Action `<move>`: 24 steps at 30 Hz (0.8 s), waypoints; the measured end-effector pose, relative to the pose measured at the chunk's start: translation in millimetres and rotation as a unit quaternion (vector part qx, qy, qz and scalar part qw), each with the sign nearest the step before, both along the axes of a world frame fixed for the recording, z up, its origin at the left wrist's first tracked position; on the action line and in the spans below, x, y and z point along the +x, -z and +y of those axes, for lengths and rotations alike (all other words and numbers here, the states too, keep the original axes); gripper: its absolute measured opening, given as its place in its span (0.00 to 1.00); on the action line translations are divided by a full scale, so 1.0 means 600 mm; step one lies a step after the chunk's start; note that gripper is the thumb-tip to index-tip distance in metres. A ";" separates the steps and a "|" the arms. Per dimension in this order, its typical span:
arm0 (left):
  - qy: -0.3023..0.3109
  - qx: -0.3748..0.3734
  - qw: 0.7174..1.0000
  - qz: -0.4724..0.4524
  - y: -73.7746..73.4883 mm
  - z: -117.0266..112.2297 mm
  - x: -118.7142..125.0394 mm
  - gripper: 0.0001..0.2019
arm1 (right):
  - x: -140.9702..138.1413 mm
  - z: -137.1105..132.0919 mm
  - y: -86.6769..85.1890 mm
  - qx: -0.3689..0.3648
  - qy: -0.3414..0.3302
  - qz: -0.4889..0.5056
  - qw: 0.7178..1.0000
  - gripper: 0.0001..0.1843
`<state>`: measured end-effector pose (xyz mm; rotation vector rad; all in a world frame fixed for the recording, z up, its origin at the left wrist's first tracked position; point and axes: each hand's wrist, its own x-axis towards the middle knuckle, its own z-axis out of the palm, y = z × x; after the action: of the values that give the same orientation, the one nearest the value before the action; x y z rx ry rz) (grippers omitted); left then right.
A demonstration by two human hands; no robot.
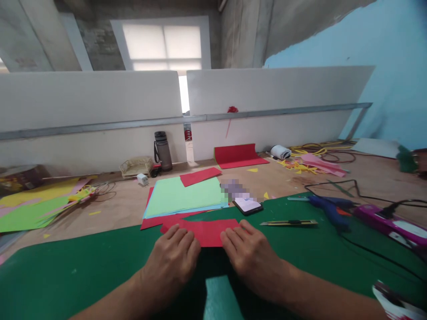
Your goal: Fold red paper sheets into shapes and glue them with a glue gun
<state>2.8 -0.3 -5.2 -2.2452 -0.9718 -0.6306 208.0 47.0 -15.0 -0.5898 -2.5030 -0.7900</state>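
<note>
A red paper sheet (pixel 208 231) lies on the green cutting mat (pixel 83 271) near the middle. My left hand (pixel 173 258) rests flat on its near left edge, fingers stretched out and pressing down. On the near right edge, my right hand (pixel 250 253) lies the same way, fingers flat and slightly spread. Both hands hold the sheet against the mat; its near edge is hidden under them.
A stack of coloured paper (pixel 183 198) lies behind the red sheet. A phone (pixel 247 205), a utility knife (pixel 288 222) and a blue glue gun (pixel 328 209) with cables sit to the right. A water bottle (pixel 163 151) stands by the white partition. Paper scraps lie left and right.
</note>
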 end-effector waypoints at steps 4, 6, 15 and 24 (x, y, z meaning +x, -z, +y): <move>-0.020 0.020 1.000 0.007 0.013 -0.012 -0.054 0.14 | 0.006 -0.001 0.005 0.005 0.012 -0.025 1.000 0.10; -0.015 0.035 0.999 0.017 0.024 -0.022 -0.076 0.15 | 0.005 -0.005 0.010 -0.001 0.014 -0.039 0.999 0.10; -0.127 -0.265 0.955 0.039 0.012 -0.038 -0.126 0.09 | -0.001 -0.019 0.017 -0.103 -0.016 -0.106 0.989 0.16; -0.105 -0.377 0.920 -0.026 -0.023 0.040 -0.014 0.24 | -0.005 0.000 0.002 -0.324 0.039 -0.031 0.945 0.10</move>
<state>-5.5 23.5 8.7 -2.7102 -1.6707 -0.2256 205.2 46.9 -16.1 -0.8878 -2.7972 0.0237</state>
